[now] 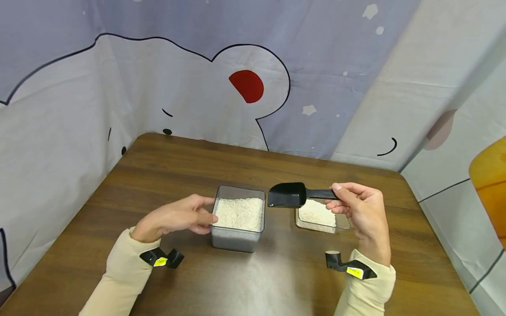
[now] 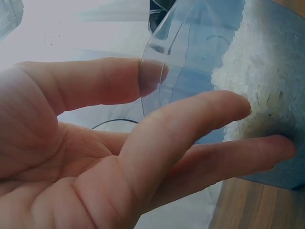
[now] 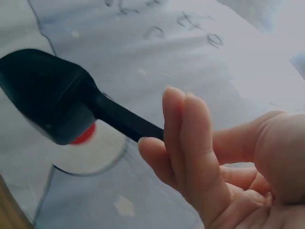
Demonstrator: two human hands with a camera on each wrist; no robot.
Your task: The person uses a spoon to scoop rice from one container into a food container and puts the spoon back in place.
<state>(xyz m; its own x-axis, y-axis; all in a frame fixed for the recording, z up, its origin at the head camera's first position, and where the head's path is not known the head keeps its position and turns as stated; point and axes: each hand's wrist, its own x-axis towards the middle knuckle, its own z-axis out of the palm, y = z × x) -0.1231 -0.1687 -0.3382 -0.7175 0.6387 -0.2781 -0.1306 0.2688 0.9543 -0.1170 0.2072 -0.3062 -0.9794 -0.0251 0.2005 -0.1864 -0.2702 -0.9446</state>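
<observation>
A clear square container [image 1: 239, 224] full of white rice stands at the table's middle. My left hand [image 1: 179, 217] holds its left wall, thumb on the rim and fingers against the side; the left wrist view shows the fingers [image 2: 200, 124] on the clear wall [image 2: 190, 43]. A shallower clear container [image 1: 320, 218] with rice sits to the right. My right hand [image 1: 361, 208] pinches the handle of a black scoop [image 1: 290, 194] and holds it in the air between the two containers, bowl toward the left. The scoop [image 3: 52, 95] shows dark in the right wrist view.
The brown wooden table [image 1: 253, 272] is walled by a printed cloth backdrop [image 1: 197, 87] at the back and left. An orange object [image 1: 492, 180] shows at the right edge. Bare tabletop lies in front of the containers.
</observation>
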